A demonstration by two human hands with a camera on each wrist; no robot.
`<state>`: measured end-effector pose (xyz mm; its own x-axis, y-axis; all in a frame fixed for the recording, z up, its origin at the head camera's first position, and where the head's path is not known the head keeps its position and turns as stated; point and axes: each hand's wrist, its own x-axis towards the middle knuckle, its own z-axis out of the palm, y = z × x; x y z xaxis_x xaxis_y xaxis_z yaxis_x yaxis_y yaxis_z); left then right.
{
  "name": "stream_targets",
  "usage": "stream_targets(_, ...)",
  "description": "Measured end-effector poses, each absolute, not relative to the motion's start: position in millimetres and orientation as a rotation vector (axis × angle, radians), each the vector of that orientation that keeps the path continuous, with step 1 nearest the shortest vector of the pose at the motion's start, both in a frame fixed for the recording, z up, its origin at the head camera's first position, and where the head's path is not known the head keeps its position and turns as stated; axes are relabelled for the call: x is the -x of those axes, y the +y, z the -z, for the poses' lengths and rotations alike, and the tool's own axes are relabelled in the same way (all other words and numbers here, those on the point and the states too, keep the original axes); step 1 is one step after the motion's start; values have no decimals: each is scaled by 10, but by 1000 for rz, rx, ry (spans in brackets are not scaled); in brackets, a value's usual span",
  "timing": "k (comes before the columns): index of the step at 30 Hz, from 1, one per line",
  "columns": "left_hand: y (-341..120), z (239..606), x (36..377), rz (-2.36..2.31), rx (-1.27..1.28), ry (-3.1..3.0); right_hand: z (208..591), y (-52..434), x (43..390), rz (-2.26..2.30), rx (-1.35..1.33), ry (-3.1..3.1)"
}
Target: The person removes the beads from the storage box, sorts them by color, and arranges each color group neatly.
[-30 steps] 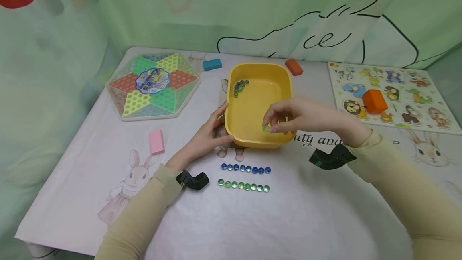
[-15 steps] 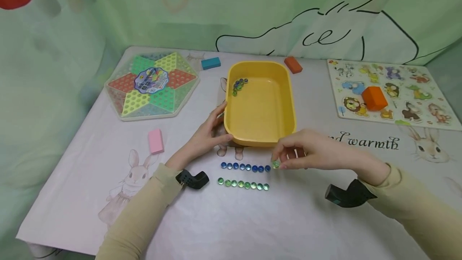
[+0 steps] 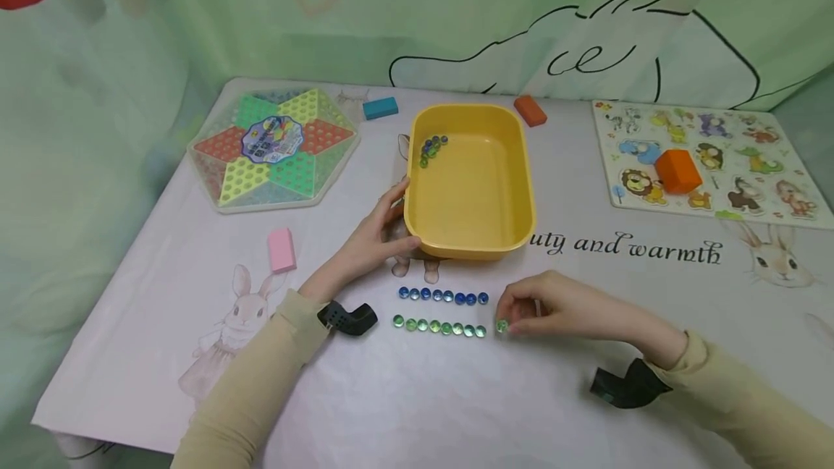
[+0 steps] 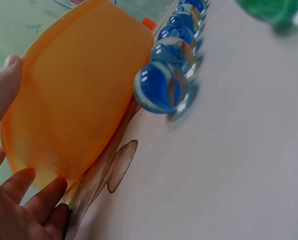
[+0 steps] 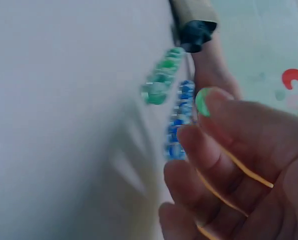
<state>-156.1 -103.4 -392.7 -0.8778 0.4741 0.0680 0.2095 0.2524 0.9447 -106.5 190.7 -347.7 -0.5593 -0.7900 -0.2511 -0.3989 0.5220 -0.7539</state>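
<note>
My right hand (image 3: 547, 306) pinches a green marble (image 3: 502, 326) at the right end of the near green row (image 3: 439, 327) on the surface. My left hand (image 3: 371, 241) grips the yellow tub (image 3: 470, 248). Next, I judge, release gently; contact looks unclear.

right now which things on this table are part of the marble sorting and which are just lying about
In use: green glass marble pinched by the right hand; row of green marbles; row of blue marbles; yellow plastic tub held by the left hand.

Lying about: hexagonal checkers board; pink block; animal puzzle board; orange block.
</note>
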Motion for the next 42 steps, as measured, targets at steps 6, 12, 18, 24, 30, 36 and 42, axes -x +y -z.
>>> stream_targets(6, -1054, 4078, 1630, -1679, -656, 2300, 3590, 1897, 1004, 827, 910, 2233)
stream_targets(12, -1050, 4069, 1617, -1690, -638, 2295, 3623, 1861, 957, 778, 922, 2335)
stream_targets(18, -1050, 4059, 1612, -1697, -624, 2283, 3656, 1818, 928, 723, 916, 2416)
stream_targets(24, -1040, 4046, 1610, -1695, -610, 2276, 3661, 1818, 927, 723, 926, 2423)
stream_targets(30, -1014, 3852, 1536, -1683, -594, 2264, 3512, 1837, 1020, 776, 919, 2365)
stream_targets(36, -1007, 3761, 1500, -1677, -585, 2262, 3123, 1815, 1239, 757, 1027, 2312)
stream_targets(42, -1031, 3999, 1586, -1708, -609, 2260, 2778, 1748, 1574, 757, 1091, 2187)
